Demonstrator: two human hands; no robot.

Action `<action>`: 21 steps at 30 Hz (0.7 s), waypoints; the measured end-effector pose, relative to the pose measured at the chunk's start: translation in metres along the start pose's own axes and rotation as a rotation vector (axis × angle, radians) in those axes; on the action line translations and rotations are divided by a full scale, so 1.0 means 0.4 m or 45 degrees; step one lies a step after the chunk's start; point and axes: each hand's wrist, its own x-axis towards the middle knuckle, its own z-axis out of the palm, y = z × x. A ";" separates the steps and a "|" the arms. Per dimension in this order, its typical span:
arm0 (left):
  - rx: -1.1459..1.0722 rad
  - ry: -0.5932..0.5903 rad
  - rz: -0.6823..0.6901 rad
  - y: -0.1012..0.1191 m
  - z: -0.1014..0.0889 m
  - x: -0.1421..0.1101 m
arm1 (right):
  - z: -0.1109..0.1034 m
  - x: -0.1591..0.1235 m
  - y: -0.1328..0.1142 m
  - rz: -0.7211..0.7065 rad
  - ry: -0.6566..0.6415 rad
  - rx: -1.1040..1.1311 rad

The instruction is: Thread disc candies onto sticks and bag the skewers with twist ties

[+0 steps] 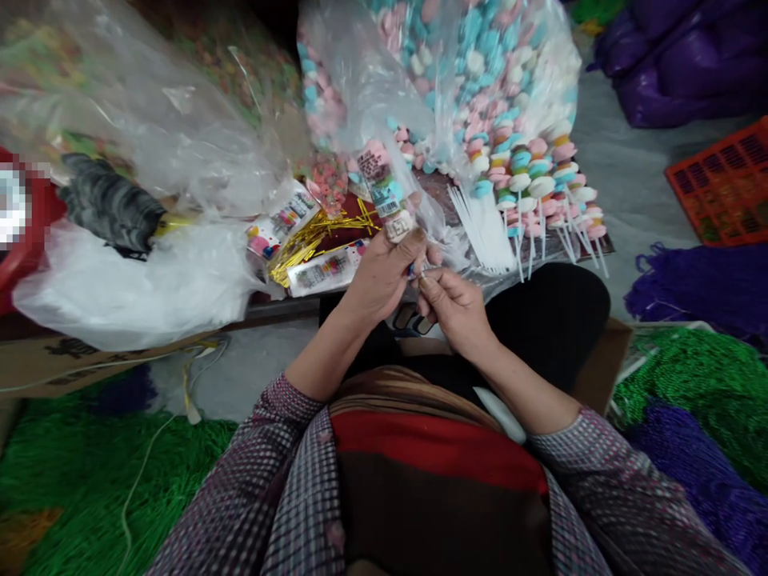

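Note:
My left hand [384, 272] is closed around the lower end of a marshmallow skewer in a printed clear wrapper [379, 182], which tilts up and away to the left. Close beside it, my right hand [456, 304] pinches at the bottom of the wrapper; what lies between its fingertips is too small to make out. Gold twist ties [312, 244] are spread left of my hands, between two stacks of printed wrappers [327, 270]. To the right lie white sticks [485, 228] and several unwrapped marshmallow skewers [534, 180] with their sticks facing me.
Large clear bags of pink, blue and white marshmallows [480, 48] stand at the back. A grey striped cloth item [114, 204] rests by a white plastic bag [138, 280] at left. An orange crate [723, 188] and green strands [702, 384] are on the right.

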 end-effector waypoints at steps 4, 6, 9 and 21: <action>0.006 -0.012 -0.059 -0.020 -0.004 -0.013 | -0.001 0.001 0.005 0.048 -0.047 0.015; -0.009 -0.027 -0.073 -0.025 -0.022 -0.013 | -0.028 0.008 -0.008 0.102 -0.201 -0.036; -0.067 -0.116 -0.043 -0.028 -0.050 -0.017 | -0.101 0.034 -0.047 0.122 -0.455 -0.175; 0.081 -0.856 -0.421 -0.095 -0.031 -0.055 | -0.046 0.072 -0.120 0.097 -0.288 0.362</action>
